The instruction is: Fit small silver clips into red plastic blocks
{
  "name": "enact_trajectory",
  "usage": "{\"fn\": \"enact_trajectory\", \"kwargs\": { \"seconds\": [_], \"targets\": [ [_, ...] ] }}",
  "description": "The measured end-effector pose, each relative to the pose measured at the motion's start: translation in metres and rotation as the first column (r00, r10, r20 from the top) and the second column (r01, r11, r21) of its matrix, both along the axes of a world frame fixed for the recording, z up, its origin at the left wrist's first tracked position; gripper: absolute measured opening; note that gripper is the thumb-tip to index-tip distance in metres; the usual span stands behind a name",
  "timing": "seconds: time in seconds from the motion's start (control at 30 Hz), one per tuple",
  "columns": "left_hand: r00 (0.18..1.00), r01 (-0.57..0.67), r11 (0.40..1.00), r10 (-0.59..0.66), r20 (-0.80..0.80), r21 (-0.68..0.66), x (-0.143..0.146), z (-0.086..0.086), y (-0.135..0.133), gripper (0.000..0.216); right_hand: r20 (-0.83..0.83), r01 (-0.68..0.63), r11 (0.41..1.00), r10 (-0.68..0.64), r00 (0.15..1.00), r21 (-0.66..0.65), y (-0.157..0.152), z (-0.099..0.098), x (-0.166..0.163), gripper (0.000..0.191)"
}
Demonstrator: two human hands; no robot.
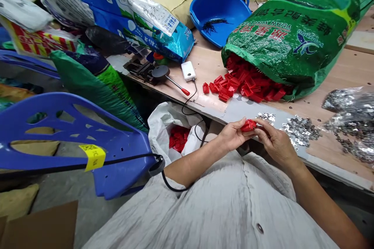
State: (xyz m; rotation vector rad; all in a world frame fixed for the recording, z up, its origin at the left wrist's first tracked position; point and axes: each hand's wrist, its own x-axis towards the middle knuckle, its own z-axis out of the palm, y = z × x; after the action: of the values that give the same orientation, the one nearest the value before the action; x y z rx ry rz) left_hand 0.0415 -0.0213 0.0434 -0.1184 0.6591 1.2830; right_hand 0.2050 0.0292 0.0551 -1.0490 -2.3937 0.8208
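Observation:
Just in front of the table edge, my left hand (234,134) is closed around a small red plastic part (249,125). The fingertips of my right hand (274,140) pinch the same red part from the other side. Whether a metal piece sits in it is hidden by the fingers. Beyond my hands, loose red parts (226,85) spill from the mouth of a green woven sack (280,39). A heap of small flat metal pieces (302,131) lies right of my right hand, with a smaller heap (266,117) just behind my fingers.
A white sack (159,118) holding red parts stands below the table edge. On the table are a white power bank (188,71) with a cable, a lever tool (160,72), a blue basin (201,11) and bagged metal pieces (350,101). A blue chair (122,132) is at left.

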Motion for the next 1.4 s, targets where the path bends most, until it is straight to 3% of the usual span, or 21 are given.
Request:
{"fn": "enact_trajectory", "kwargs": {
  "seconds": [0.1,0.23,0.43,0.7,0.83,0.97,1.07,1.27,1.4],
  "targets": [
    [0.999,-0.040,0.999,0.040,-0.003,-0.009,0.003,-0.002,0.001,0.027,-0.007,0.061,0.997,-0.061,0.998,0.053,0.000,-0.008,-0.001,0.039],
    [1.000,-0.019,1.000,0.019,-0.006,-0.002,0.007,-0.002,0.002,0.032,-0.098,0.097,0.995,-0.096,0.991,0.009,0.005,-0.016,-0.002,0.039],
    [0.998,-0.061,0.998,0.061,-0.018,-0.013,0.007,0.000,0.003,0.032,-0.126,0.029,0.996,-0.040,0.991,-0.087,0.009,-0.012,-0.002,0.039],
    [0.988,-0.125,0.992,0.126,-0.092,0.013,0.014,-0.003,0.000,0.021,-0.124,0.083,0.995,-0.076,0.989,0.053,-0.001,-0.024,-0.007,0.037],
    [0.985,-0.112,0.993,0.116,-0.129,0.043,0.010,-0.007,-0.004,0.015,-0.126,0.059,0.998,-0.060,0.990,-0.017,-0.002,-0.031,-0.007,0.039],
    [0.988,-0.104,0.994,0.101,-0.114,-0.019,0.002,-0.009,-0.005,0.020,-0.146,-0.004,0.986,-0.021,0.989,-0.167,0.004,-0.033,0.000,0.051],
    [0.989,-0.109,0.992,0.102,-0.108,-0.060,-0.005,-0.010,-0.004,0.024,-0.158,0.026,0.980,-0.058,0.986,-0.197,0.011,-0.033,0.007,0.050],
    [0.960,-0.158,0.987,0.154,-0.235,0.002,-0.035,-0.014,-0.012,0.019,-0.048,0.174,0.978,-0.180,0.982,-0.114,0.039,-0.037,0.019,0.044],
    [0.869,-0.196,0.976,0.216,-0.446,0.093,-0.072,-0.014,-0.030,0.033,-0.021,0.246,0.968,-0.246,0.969,0.045,0.080,-0.044,0.024,0.044]
  ]
}}
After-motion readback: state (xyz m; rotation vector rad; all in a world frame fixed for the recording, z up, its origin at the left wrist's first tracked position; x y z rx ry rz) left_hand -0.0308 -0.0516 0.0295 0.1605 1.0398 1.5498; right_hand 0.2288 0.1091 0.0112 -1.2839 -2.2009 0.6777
